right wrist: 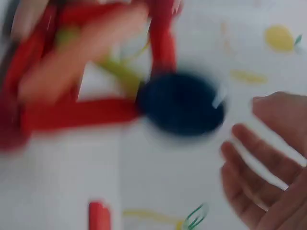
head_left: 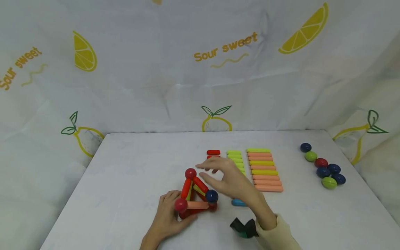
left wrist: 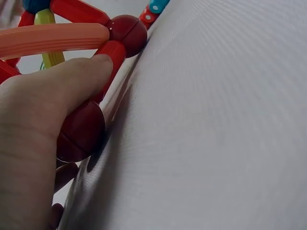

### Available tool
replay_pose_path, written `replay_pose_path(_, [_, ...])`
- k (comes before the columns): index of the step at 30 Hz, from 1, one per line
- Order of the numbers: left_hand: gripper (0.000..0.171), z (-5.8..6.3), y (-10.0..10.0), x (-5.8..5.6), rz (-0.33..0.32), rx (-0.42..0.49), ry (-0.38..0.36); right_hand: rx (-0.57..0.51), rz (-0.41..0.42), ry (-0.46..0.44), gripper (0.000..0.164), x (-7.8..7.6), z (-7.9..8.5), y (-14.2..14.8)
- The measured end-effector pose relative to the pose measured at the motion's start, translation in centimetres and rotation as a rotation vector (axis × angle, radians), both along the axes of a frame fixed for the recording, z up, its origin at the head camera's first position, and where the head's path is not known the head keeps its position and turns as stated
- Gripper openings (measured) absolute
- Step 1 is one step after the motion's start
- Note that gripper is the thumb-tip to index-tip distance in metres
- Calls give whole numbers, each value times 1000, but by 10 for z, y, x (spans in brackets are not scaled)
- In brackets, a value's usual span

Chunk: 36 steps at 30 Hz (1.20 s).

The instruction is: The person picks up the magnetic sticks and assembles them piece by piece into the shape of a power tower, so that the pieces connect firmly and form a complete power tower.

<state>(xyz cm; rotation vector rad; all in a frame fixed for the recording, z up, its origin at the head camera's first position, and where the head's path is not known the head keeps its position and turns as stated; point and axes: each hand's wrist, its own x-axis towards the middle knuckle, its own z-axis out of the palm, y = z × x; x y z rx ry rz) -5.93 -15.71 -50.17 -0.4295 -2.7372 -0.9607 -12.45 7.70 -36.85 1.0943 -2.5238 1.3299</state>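
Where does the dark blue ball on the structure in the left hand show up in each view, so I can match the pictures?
Head: dark blue ball just right of centre, lower half.
Left wrist: dark blue ball at upper left, cut by the top edge.
Right wrist: dark blue ball near centre, blurred.
Shared landmark: the connected peach rod.

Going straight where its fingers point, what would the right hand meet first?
Probably the far red ball on the model; depth is unclear, so the right hand may pass above it.
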Motion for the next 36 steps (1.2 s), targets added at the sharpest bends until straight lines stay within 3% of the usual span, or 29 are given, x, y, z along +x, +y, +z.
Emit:
replay_pose_path(3, [47,1,1,0,28,24,-56,180,-158,-39,29,-30,-14,4])
replay_pose_path(7, [46,1,2,0,27,37,-83,351,-238,-150,31,-57,-38,4])
replay_pose_path(11, [45,1,3,1,22,30,-72,461,-305,-207,33,-69,-55,1])
replay_pose_path(16, [34,1,4,-1,5,32,-62,536,-343,-204,30,-74,-67,0])
replay_pose_path(22, [32,2,4,-2,-1,21,-55,469,-318,-243,31,-69,-66,0])
replay_pose_path(26, [33,4,3,-2,10,21,-67,343,-265,-196,32,-57,-48,1])
replay_pose_path(32, [39,3,2,-2,18,19,-40,120,-39,-53,33,-20,-9,-1])
replay_pose_path(36, [39,2,0,-2,-2,14,9,56,137,-19,32,4,3,-8])
